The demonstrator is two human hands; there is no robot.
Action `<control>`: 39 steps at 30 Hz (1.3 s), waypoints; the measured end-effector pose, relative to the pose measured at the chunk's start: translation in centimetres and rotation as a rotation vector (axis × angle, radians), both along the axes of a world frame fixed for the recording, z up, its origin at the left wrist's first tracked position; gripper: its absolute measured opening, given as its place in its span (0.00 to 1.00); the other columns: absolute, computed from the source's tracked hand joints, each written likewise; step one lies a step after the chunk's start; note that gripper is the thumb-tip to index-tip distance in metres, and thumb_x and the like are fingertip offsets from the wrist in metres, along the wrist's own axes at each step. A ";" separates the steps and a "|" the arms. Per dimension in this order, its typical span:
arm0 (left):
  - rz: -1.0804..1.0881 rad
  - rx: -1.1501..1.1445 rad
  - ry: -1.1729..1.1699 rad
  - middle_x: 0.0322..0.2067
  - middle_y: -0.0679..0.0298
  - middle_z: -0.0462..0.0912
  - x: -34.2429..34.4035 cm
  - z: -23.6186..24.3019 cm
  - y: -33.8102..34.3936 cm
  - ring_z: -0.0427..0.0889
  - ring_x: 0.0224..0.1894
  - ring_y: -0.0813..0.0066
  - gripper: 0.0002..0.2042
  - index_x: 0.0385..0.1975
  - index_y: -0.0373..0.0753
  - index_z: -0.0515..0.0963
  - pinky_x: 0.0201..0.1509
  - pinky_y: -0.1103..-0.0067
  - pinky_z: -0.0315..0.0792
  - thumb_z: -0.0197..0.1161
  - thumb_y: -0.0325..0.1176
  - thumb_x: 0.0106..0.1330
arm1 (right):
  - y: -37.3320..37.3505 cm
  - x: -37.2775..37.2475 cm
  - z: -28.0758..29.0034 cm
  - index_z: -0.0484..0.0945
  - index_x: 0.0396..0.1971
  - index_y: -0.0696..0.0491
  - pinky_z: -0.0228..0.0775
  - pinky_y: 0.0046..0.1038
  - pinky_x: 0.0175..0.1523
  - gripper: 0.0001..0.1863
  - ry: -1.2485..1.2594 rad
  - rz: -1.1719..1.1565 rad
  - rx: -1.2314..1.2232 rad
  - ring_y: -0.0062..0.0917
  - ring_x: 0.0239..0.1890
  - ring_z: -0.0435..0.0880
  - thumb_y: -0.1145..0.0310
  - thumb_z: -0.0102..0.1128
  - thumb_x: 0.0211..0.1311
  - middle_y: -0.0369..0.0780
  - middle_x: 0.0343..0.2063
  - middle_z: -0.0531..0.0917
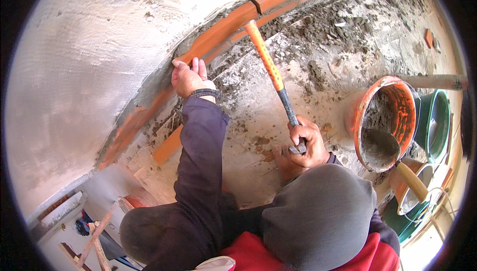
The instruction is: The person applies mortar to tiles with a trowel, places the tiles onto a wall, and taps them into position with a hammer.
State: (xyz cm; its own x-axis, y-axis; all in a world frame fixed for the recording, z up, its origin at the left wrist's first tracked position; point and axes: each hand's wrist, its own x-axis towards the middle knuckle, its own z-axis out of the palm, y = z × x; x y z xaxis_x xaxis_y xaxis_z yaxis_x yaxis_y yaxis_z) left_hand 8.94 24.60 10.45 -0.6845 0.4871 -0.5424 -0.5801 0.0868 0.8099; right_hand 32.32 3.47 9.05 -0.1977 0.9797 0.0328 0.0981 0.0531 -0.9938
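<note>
My left hand point(189, 78) is at the near end of a long orange brick point(223, 28) in the low course along the wall. Its thumb and fingers are closed round that end; part of the grip is hidden by the hand. My right hand point(309, 144) holds a hammer point(271, 64) close to its head, above the floor. The hammer's orange, dark-dotted grip points up and away from me. Only a little of the grey metal head shows between my fingers.
On the right stands an orange bucket point(355, 124) of grey mortar, a trowel point(381, 146) lying in it. Green buckets point(432, 134) are beyond. Mortar crumbs point(318, 74) litter the floor. A loose orange brick point(168, 145) lies by my left forearm. Wooden pieces point(97, 236) stand lower left.
</note>
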 end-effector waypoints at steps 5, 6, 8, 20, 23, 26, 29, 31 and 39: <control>0.018 -0.023 0.004 0.49 0.56 0.74 -0.5 -0.9 0.6 0.82 0.42 0.67 0.18 0.52 0.40 0.65 0.47 0.74 0.84 0.62 0.40 0.70 | 2.1 0.2 -0.5 0.63 0.19 0.50 0.56 0.31 0.31 0.16 -0.011 0.073 0.042 0.33 0.27 0.68 0.73 0.65 0.34 0.37 0.23 0.66; 0.018 -0.024 0.000 0.49 0.56 0.74 -0.4 -0.8 0.7 0.82 0.42 0.67 0.19 0.51 0.40 0.65 0.47 0.73 0.84 0.62 0.41 0.70 | 2.2 0.2 -0.6 0.63 0.19 0.50 0.56 0.31 0.31 0.16 -0.002 0.091 0.049 0.33 0.27 0.68 0.73 0.65 0.34 0.37 0.23 0.66; 0.021 -0.029 -0.010 0.49 0.56 0.74 -0.4 -0.6 0.7 0.82 0.43 0.67 0.19 0.51 0.40 0.65 0.47 0.73 0.84 0.62 0.41 0.70 | 2.0 0.4 -0.6 0.63 0.19 0.50 0.56 0.32 0.31 0.16 0.011 0.089 0.041 0.34 0.26 0.68 0.73 0.65 0.34 0.37 0.23 0.66; -0.382 -0.033 -0.096 0.55 0.54 0.70 4.1 0.1 0.0 0.78 0.50 0.69 0.39 0.56 0.27 0.65 0.56 0.74 0.79 0.64 0.59 0.61 | 1.9 1.1 0.0 0.62 0.18 0.49 0.54 0.34 0.30 0.17 -0.011 0.091 0.068 0.36 0.26 0.67 0.73 0.65 0.31 0.38 0.22 0.64; -0.634 -0.101 -0.117 0.52 0.62 0.72 5.2 0.1 1.4 0.73 0.57 0.70 0.41 0.57 0.33 0.64 0.60 0.70 0.74 0.62 0.65 0.58 | 2.0 1.2 0.4 0.63 0.18 0.49 0.54 0.34 0.30 0.17 -0.031 0.095 0.060 0.36 0.26 0.67 0.73 0.65 0.31 0.38 0.23 0.64; -0.613 -0.200 -0.101 0.49 0.68 0.76 5.9 0.1 2.7 0.73 0.55 0.73 0.36 0.55 0.41 0.69 0.59 0.73 0.70 0.59 0.67 0.60 | 2.2 1.3 0.7 0.63 0.19 0.49 0.54 0.34 0.30 0.17 -0.051 0.105 0.077 0.36 0.27 0.68 0.73 0.65 0.31 0.38 0.23 0.64; -0.538 -0.207 -0.128 0.50 0.71 0.77 5.8 -0.8 3.4 0.73 0.56 0.74 0.32 0.52 0.43 0.73 0.62 0.72 0.67 0.59 0.66 0.61 | 2.2 1.3 1.2 0.63 0.19 0.49 0.55 0.35 0.30 0.17 -0.046 0.106 0.096 0.37 0.28 0.68 0.73 0.65 0.30 0.38 0.24 0.64; -0.513 -0.163 -0.093 0.50 0.70 0.77 5.9 -0.8 3.4 0.73 0.55 0.75 0.33 0.53 0.43 0.72 0.62 0.73 0.68 0.59 0.66 0.61 | 2.5 1.3 1.5 0.63 0.19 0.49 0.56 0.35 0.31 0.17 -0.012 0.130 0.085 0.37 0.28 0.69 0.73 0.65 0.30 0.39 0.24 0.65; -0.460 -0.208 -0.112 0.43 0.70 0.78 6.4 -0.5 3.6 0.77 0.48 0.78 0.33 0.52 0.40 0.70 0.57 0.76 0.73 0.60 0.64 0.62 | 3.7 1.3 1.2 0.63 0.19 0.49 0.56 0.34 0.32 0.17 0.012 0.112 0.077 0.38 0.29 0.69 0.73 0.65 0.29 0.38 0.23 0.65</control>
State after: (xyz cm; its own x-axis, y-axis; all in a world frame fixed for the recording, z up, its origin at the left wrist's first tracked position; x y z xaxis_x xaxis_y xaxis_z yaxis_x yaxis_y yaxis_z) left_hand 15.38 28.22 9.99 -0.3568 0.5985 -0.7173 -0.5259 0.5059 0.6837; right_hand 33.58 7.22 10.24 -0.3050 0.9460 0.1097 0.0759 0.1389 -0.9874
